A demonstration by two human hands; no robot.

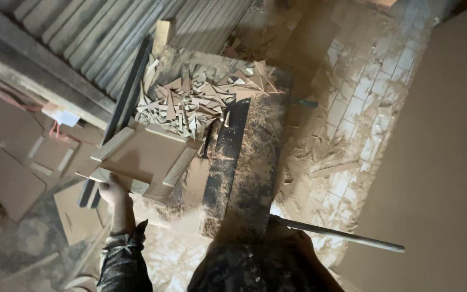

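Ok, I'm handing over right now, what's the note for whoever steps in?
Left hand: grips the near corner of the framed board panel, which lies tilted on the sawdust-covered bench.
Right hand: not in view.
Things: pile of triangular offcuts beyond the panel; a long rod juts out at lower right.
Done: offcuts already piled.
Left: panel not yet released.

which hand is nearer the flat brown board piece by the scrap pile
Left. The left hand grips the board piece at its near lower corner. The right hand is not in view.
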